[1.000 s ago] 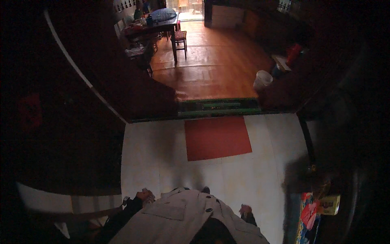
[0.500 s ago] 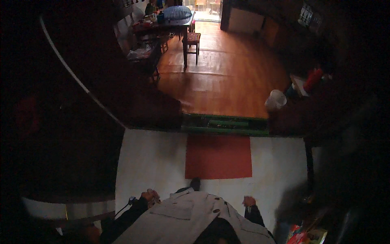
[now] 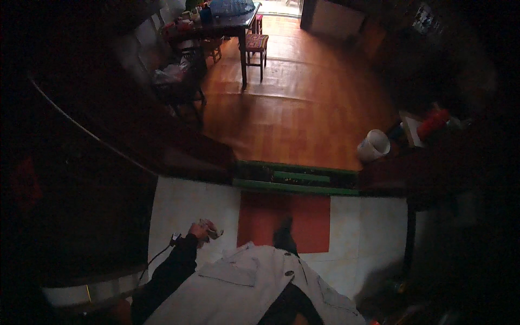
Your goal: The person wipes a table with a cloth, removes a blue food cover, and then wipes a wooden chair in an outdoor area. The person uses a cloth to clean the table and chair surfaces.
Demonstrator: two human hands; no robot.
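Observation:
My left hand (image 3: 199, 233) is held out ahead of my light jacket (image 3: 244, 271), above the pale floor. Its fingers are closed on a small pinkish-white crumpled thing (image 3: 209, 226) whose kind I cannot make out. Beside the wrist a small dark-and-white piece (image 3: 174, 238) sits at the end of a thin black cord (image 3: 157, 257). My right hand is out of sight. One dark shoe (image 3: 283, 233) is over a red mat (image 3: 260, 216).
A green-edged doorsill (image 3: 298, 187) crosses ahead, with wood-patterned flooring (image 3: 292, 130) past it. To the right stand a white bucket (image 3: 374, 146) and a red object (image 3: 433, 123). Farther left are a dark table (image 3: 230, 23) and a stool (image 3: 257, 43) with a patterned seat.
The doorsill and mat have come nearer, and a foot has moved forward over the mat. My left hand has swung forward. My right hand has left the view.

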